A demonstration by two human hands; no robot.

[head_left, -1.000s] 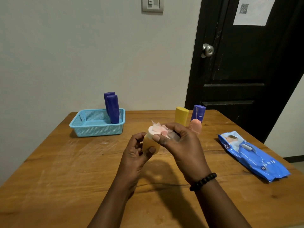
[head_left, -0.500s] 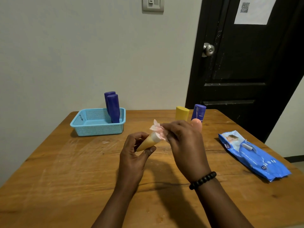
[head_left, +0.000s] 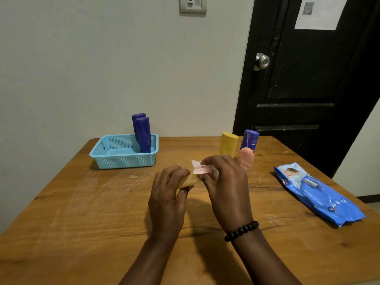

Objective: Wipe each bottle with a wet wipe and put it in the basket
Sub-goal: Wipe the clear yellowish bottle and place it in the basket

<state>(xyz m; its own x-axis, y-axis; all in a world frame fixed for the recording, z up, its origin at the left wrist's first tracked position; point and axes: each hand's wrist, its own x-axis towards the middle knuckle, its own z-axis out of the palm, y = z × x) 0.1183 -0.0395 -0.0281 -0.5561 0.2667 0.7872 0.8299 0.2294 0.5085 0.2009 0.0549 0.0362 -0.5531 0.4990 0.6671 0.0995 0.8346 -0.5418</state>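
Observation:
My left hand (head_left: 167,194) grips a small orange-yellow bottle (head_left: 188,180), tilted with its top toward the right. My right hand (head_left: 225,182) presses a pale pink wet wipe (head_left: 199,168) against the bottle's top end, which is hidden under the wipe and my fingers. A light blue basket (head_left: 115,160) stands at the back left with two dark blue bottles (head_left: 143,133) upright in it. Behind my right hand stand a yellow bottle (head_left: 228,144), a purple bottle (head_left: 249,138) and a pink bottle (head_left: 245,158).
A blue pack of wet wipes (head_left: 317,195) lies on the right side of the wooden table (head_left: 82,212). A black door (head_left: 308,79) with a metal knob is behind the table at the right. A pale wall runs along the back.
The bottle has tipped from nearly upright to lying sideways in my left hand. Both hands have lowered a little, and the wipe stays on the bottle's top end.

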